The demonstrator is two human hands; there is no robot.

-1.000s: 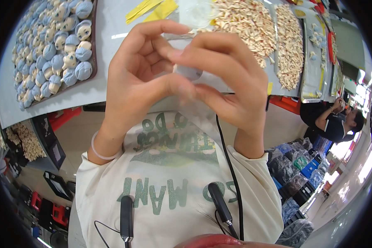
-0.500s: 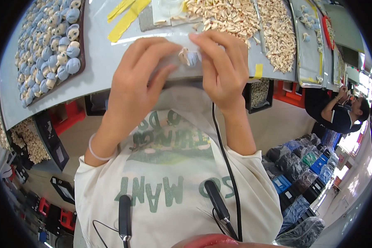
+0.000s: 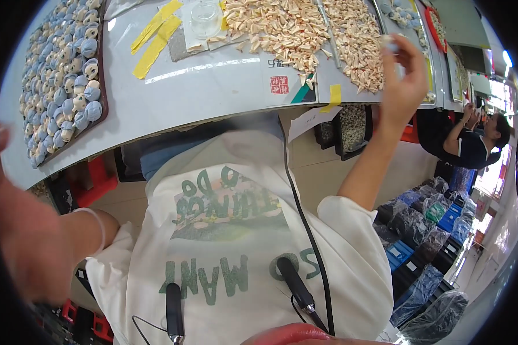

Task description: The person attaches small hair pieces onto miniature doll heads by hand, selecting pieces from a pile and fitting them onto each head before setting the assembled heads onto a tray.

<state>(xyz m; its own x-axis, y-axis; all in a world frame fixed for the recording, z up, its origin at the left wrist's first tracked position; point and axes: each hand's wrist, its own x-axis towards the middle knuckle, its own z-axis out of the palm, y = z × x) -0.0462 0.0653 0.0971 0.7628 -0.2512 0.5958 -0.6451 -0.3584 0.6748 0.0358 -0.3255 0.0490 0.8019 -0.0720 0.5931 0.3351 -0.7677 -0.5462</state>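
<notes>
My right hand (image 3: 406, 75) is raised at the right, over the far end of the table, with thumb and fingers curled together. A small pale-and-blue piece (image 3: 389, 42) shows at its fingertips, its details too small to make out. Close by it lie a heap of cream wedge-shaped pieces (image 3: 360, 49) and some loose blue pieces (image 3: 406, 16). My left hand (image 3: 29, 241) is at the far left edge, smeared by motion, partly cut off by the dark rim. Beside it stands a tray (image 3: 102, 69) crowded with small blue-and-cream doll heads (image 3: 63, 86).
A larger cream heap (image 3: 282, 29) lies at the table's middle, near a clear round dish (image 3: 205, 20) and yellow tape strips (image 3: 155, 43). Under the table edge are a black bin (image 3: 354, 129) and a red crate (image 3: 98, 181). Another person (image 3: 472, 141) sits at the right.
My hands have parted: the left swung down to the far left, the right moved up and right. The blue-and-cream piece between them is no longer at the table's middle.
</notes>
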